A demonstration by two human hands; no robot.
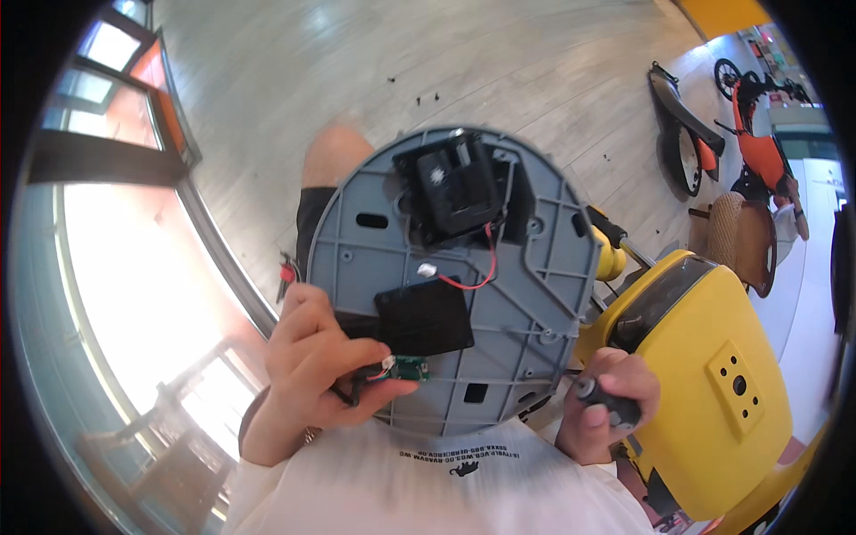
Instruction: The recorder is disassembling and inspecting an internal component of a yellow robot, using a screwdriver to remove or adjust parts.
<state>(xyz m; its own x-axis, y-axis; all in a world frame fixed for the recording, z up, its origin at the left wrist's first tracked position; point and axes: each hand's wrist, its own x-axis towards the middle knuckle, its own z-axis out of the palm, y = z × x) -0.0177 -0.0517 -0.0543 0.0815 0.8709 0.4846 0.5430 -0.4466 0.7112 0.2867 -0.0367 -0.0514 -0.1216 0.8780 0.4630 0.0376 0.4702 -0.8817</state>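
Observation:
My left hand pinches a small green circuit board between thumb and forefinger. A white plug with thin wires sits at the board's near end. Below my lap's far side lies a round grey plastic base with ribs and slots. A flat black rectangular piece rests on it, just beyond the board. Farther up the base is a black boxy module, whose red wire ends in a loose white connector. My right hand is closed around a dark grey cylindrical thing with a metallic-looking end, beside the base's right edge.
Close on the right stands a large yellow plastic body with a dark window. Several small dark screws are scattered on the floor. A curved black part, a wicker chair and an orange bike are farther right. Windows line the left.

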